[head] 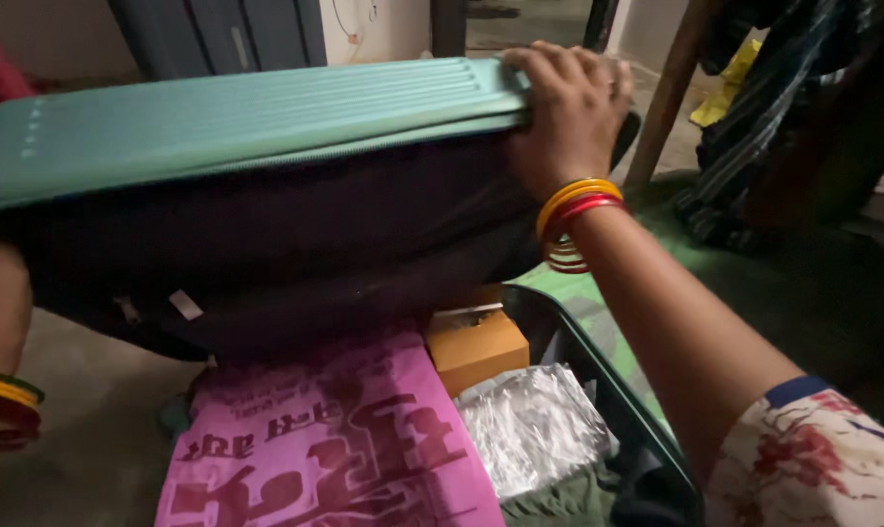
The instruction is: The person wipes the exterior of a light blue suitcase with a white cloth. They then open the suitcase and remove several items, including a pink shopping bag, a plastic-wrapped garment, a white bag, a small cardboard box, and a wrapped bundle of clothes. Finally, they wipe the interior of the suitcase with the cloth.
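Right hand [569, 112] grasping teal suitcase lid [237, 122] at its corner.
Left hand out of view; pink printed bag [335, 439], orange box [476, 346], silver foil packet [532, 425] packed beneath.

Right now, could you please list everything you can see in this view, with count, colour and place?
suitcase lid: one, teal ribbed shell with dark lining, half lowered across the upper frame
suitcase base: one, green rim, lower right, open and packed
printed bag: one, pink with dark red print, lying on top in the base
cardboard box: one, orange-brown, right of the pink bag
foil-like packet: one, silvery and crinkled, below the box
hanging clothes: several, dark striped and yellow, upper right
cabinet: one, grey-blue, behind the lid
right hand: orange and red bangles, gripping the lid's right corner
left hand: out of view; only the bangled left wrist shows at the left edge
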